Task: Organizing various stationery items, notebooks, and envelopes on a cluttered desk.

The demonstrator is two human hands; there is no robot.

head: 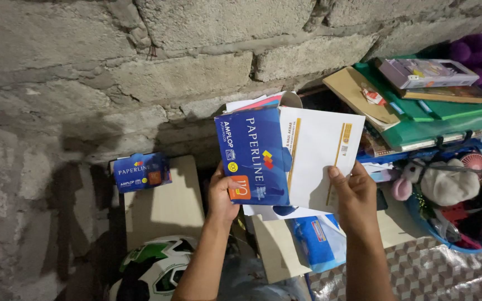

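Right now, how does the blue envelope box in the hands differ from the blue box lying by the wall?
The held blue box is gripped by the left hand and stands on end; the blue box by the wall lies untouched on a pale cardboard surface. The held box is open, with a white envelope in the right hand beside its mouth; the other box looks closed. The held box looks larger, being nearer the camera. Both share the same blue print with an orange patch.

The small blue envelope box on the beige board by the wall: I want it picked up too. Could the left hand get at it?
Probably yes. The small blue envelope box lies uncovered, but the left hand first has to free its grip on the larger blue box.
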